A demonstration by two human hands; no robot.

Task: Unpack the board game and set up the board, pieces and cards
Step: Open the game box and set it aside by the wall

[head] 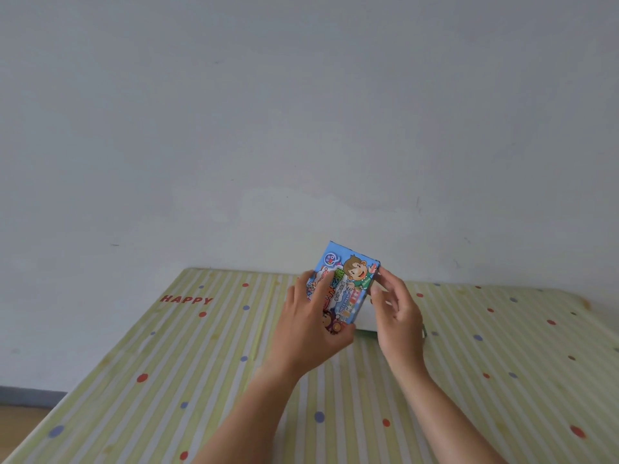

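Note:
A small blue game box [345, 279] with cartoon children printed on its lid is held tilted above the table, near the far edge. My left hand [308, 326] grips its lower left side, with the thumb under the bottom corner. My right hand [397, 313] touches the box's right edge with its fingertips, fingers spread. A white part [366, 316] shows below the lid between my hands; I cannot tell whether it is the box's bottom half.
The table carries a cloth [167, 380] with yellow-green and white stripes, red and blue dots and the word HAPPY [186, 299]. A plain pale wall [301, 128] stands right behind the table. At the lower left, floor [23, 416] shows past the table's edge.

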